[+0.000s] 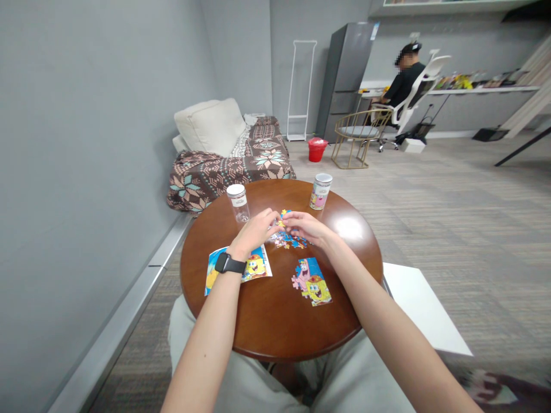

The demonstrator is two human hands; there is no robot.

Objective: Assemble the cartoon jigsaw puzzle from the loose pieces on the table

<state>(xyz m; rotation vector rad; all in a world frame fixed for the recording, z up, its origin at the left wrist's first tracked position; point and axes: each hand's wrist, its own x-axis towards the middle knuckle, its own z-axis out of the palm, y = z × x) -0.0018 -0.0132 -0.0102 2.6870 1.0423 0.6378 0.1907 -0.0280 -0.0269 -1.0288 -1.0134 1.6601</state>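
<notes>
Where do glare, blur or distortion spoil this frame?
Head view: white glare on the right of the round wooden table; head view: the refrigerator leans, likely wide-angle distortion; head view: the loose jigsaw pieces look soft at their edges; head view: the bottom-right corner is smeared beyond recognition.

We stretch our left forearm [212,338] and right forearm [383,315] forward, slanting inward — our left hand [257,228] back upward, fingers bent, our right hand [307,226] aiming its gently curved fingers leftward — with both sets of fingertips close together.
</notes>
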